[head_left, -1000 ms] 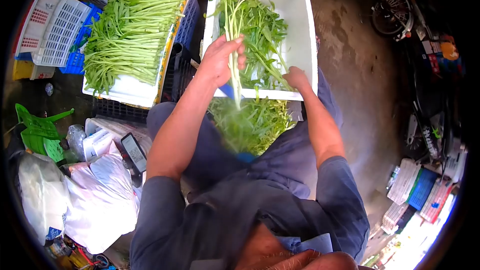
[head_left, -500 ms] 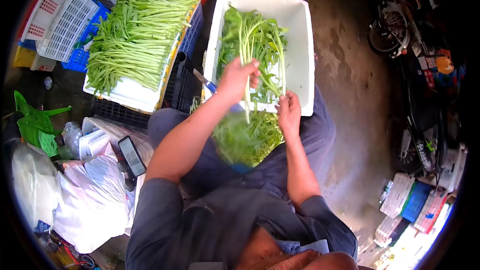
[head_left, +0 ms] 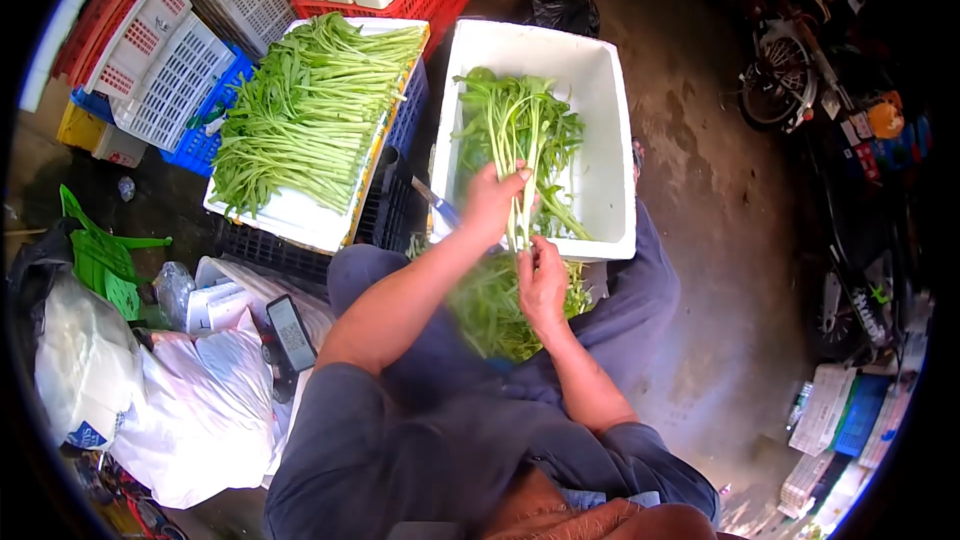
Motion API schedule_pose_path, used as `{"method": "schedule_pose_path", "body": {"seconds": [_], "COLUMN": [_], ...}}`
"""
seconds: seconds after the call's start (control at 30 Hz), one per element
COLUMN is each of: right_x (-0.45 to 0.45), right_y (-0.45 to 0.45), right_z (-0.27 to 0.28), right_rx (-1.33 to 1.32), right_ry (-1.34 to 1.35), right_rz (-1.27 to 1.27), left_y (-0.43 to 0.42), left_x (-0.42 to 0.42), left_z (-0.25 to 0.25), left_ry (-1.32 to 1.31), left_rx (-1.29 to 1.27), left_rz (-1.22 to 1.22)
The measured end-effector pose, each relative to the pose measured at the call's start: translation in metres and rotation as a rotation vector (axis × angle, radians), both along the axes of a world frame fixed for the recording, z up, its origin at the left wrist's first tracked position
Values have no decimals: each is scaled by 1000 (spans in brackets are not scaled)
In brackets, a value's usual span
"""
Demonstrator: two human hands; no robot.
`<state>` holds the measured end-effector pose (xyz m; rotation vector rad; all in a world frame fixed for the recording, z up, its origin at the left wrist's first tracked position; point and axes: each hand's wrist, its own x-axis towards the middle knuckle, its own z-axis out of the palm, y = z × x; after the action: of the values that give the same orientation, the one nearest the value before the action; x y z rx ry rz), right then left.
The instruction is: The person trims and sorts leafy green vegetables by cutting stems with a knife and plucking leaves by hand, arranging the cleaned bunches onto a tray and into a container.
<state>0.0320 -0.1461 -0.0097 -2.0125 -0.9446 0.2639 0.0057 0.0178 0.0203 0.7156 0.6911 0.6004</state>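
Note:
My left hand (head_left: 497, 202) is closed around a small bunch of long-stemmed leafy greens (head_left: 522, 130), leaves pointing away from me. Just below it, my right hand (head_left: 543, 285) pinches the lower stem ends. Both work over the near rim of a white foam box (head_left: 603, 140), where more greens lie. A knife with a blue handle (head_left: 447, 212) shows beside my left wrist, partly hidden by it; whether anything holds it I cannot tell. Loose greens (head_left: 495, 315) lie between my legs, below my hands.
Left of the box, neatly layered greens (head_left: 310, 130) rest on a white foam lid over crates. Stacked plastic crates (head_left: 170, 50) stand at far left. A phone (head_left: 291, 332) and a white bag (head_left: 195, 410) are by my left side. Motorbikes (head_left: 780, 70) stand to the right.
My right hand has moved left, from a separate stem to the lower ends of the bunch in my left hand. The camera view has shifted, so the surroundings appear lower.

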Motion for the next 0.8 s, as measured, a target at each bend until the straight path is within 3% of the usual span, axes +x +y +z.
{"method": "schedule_pose_path", "body": {"seconds": [0.1,0.2,0.33,0.43,0.53,0.57,0.67,0.8], "right_x": [-2,10,57,91,115,119,130,118], "right_y": [0,1,29,55,75,75,69,61], "right_z": [-4,17,28,46,31,26,16,20], "right_rx": [41,106,378,334,325,321,125,154], "right_ry": [-50,173,188,246,584,578,674,412], "right_rz": [87,186,91,107,220,284,326,278], "left_y": [3,4,1,-4,-6,-4,0,3], "left_x": [-1,-2,1,3,1,0,-2,2], "left_z": [-2,-4,-13,1,8,9,6,1], "left_ry": [80,109,106,6,-25,-14,-66,70], "left_rx": [70,119,199,201,166,156,146,190], "left_rz": [0,-23,-95,-175,-230,-241,-227,-249]}}
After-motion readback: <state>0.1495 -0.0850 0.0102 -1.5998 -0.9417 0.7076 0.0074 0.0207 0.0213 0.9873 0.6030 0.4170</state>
